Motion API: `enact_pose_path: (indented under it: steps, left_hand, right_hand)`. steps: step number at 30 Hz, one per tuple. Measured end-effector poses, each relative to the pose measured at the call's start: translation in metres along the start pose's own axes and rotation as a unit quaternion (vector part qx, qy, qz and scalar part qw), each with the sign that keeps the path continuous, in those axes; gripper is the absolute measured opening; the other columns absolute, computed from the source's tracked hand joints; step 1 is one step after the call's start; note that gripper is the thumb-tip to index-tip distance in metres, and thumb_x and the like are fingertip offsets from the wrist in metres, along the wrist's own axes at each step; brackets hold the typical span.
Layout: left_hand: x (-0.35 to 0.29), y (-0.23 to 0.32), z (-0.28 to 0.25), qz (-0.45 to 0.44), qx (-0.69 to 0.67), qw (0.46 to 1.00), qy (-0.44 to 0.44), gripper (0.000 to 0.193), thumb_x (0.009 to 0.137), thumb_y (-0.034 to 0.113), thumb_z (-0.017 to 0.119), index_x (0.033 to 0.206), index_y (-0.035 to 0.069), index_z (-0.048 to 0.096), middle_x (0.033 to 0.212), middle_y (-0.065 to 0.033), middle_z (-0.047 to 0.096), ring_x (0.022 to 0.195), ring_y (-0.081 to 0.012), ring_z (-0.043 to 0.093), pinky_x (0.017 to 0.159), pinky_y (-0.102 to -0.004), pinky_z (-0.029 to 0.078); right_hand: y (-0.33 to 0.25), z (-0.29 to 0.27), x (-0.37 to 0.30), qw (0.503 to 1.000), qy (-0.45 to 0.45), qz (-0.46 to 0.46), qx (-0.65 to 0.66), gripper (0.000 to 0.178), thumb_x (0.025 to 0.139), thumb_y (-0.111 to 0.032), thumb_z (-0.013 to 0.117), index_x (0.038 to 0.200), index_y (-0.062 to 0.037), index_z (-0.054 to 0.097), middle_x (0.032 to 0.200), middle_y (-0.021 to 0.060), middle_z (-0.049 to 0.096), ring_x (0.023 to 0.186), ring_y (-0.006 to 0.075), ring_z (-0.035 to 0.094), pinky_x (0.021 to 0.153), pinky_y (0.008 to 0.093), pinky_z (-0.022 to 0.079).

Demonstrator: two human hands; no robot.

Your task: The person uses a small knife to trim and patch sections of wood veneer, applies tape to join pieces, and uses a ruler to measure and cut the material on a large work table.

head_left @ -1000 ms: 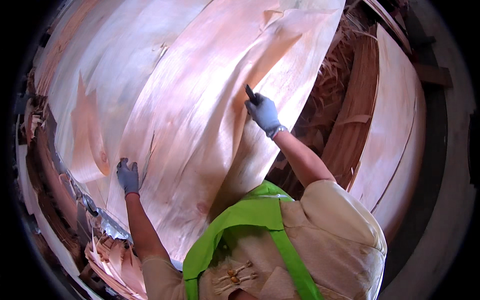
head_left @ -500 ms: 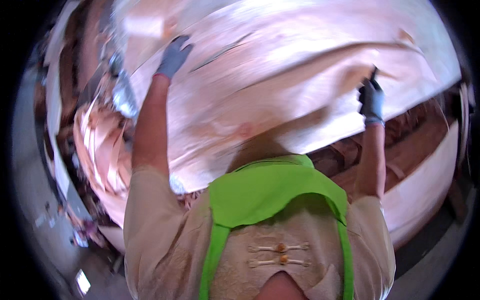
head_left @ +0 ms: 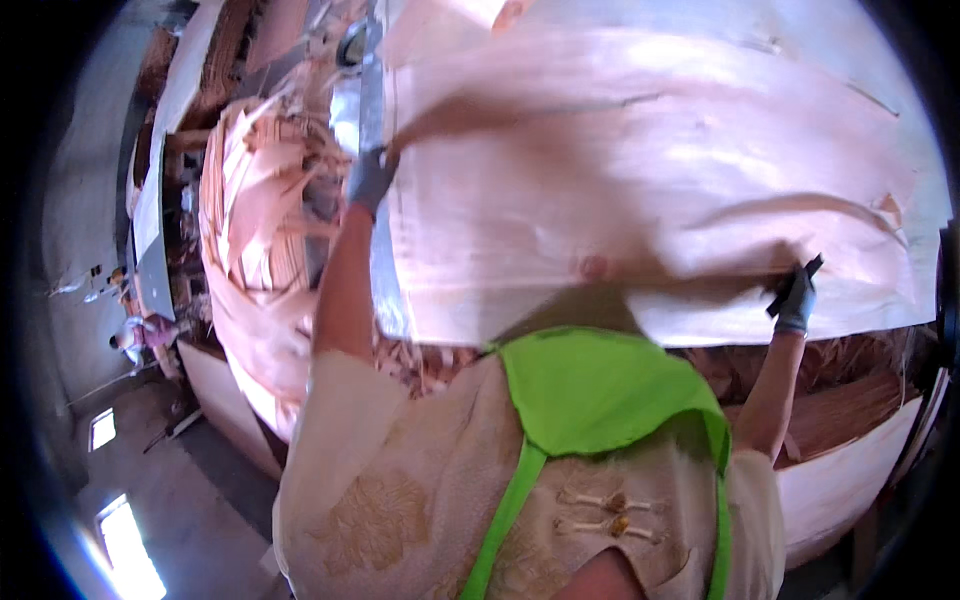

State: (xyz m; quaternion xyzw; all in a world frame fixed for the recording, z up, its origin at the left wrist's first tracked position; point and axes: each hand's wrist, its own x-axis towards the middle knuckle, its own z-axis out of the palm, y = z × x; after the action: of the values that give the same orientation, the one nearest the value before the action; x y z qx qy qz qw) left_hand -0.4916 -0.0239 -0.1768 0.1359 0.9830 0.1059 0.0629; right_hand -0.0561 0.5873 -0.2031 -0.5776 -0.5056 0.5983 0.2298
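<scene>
A broad, pale wood veneer sheet (head_left: 520,210) lies before me, with a raised wrinkle toward its right end and a knot near the front. My left hand (head_left: 371,180), in a grey glove, is at the sheet's left edge. Its fingers look closed on that edge, though they are partly hidden and blurred. Near the sheet's front right, my right hand (head_left: 795,298), also gloved, is closed around a slim dark tool (head_left: 815,265). Only the tool's tip shows, so its kind is unclear.
Torn veneer strips (head_left: 265,210) hang in a heap on the left. A grey metal edge (head_left: 383,270) runs beside the sheet. Stacked veneer (head_left: 850,415) lies below its front right. A person (head_left: 150,332) is far off at the left.
My view has turned, and the sheet now lies straighter across it. My left hand went from spread fingers over the sheet to its left edge. The right hand still grips the dark tool.
</scene>
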Motion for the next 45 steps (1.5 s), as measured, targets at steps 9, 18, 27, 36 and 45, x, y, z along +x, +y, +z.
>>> enact_pose_path:
  steps: [9, 18, 27, 36, 45]
  left_hand:
    - [0.076, 0.149, 0.017, 0.214, 0.015, 0.974, 0.067, 0.048, 0.079, 0.028, 0.067, 0.122, 0.008, 0.056, 0.125, -0.0137, 0.056, 0.113, -0.0295, 0.054, 0.093, -0.0407, 0.044]
    - [0.164, 0.299, 0.049, 0.230, 0.126, 0.965, 0.011, 0.069, 0.073, 0.042, 0.071, 0.131, 0.013, 0.048, 0.130, -0.0119, 0.052, 0.119, -0.0274, 0.050, 0.095, -0.0437, 0.040]
    - [0.190, 0.296, 0.061, 0.288, 0.037, 0.957, 0.023, 0.021, 0.065, 0.024, 0.075, 0.078, 0.012, 0.064, 0.084, -0.0088, 0.064, 0.082, -0.0279, 0.062, 0.070, -0.0400, 0.047]
    - [0.188, 0.288, 0.080, 0.259, -0.038, 0.962, 0.083, 0.017, 0.068, 0.018, 0.073, 0.076, 0.007, 0.062, 0.082, -0.0133, 0.062, 0.083, -0.0317, 0.060, 0.073, -0.0408, 0.047]
    - [0.187, 0.292, 0.078, 0.208, 0.009, 0.974, 0.090, 0.018, 0.070, 0.021, 0.072, 0.081, 0.007, 0.066, 0.084, -0.0115, 0.065, 0.084, -0.0300, 0.062, 0.073, -0.0407, 0.049]
  right_hand:
    - [0.017, -0.017, 0.016, 0.995, 0.081, 0.055, 0.011, 0.019, 0.087, -0.024, 0.058, 0.080, -0.0060, 0.061, 0.055, -0.0006, 0.046, 0.041, 0.0128, 0.035, 0.040, 0.0298, 0.033]
    - [0.012, -0.004, 0.006, 0.987, 0.097, 0.048, 0.122, 0.019, 0.086, -0.018, 0.061, 0.070, -0.0094, 0.055, 0.053, 0.0011, 0.050, 0.038, 0.0117, 0.044, 0.036, 0.0260, 0.033]
    - [0.018, -0.008, 0.012, 0.991, 0.074, 0.053, 0.103, 0.017, 0.088, -0.018, 0.059, 0.075, -0.0090, 0.054, 0.055, 0.0015, 0.050, 0.037, 0.0118, 0.044, 0.035, 0.0252, 0.033]
    - [0.014, -0.005, 0.008, 0.992, 0.081, 0.025, 0.097, 0.013, 0.088, -0.013, 0.058, 0.076, -0.0077, 0.057, 0.056, -0.0008, 0.049, 0.040, 0.0093, 0.043, 0.037, 0.0243, 0.032]
    - [0.023, -0.008, 0.011, 0.994, 0.100, -0.038, -0.004, 0.009, 0.082, -0.006, 0.057, 0.073, -0.0038, 0.059, 0.059, -0.0032, 0.049, 0.046, 0.0065, 0.043, 0.042, 0.0235, 0.033]
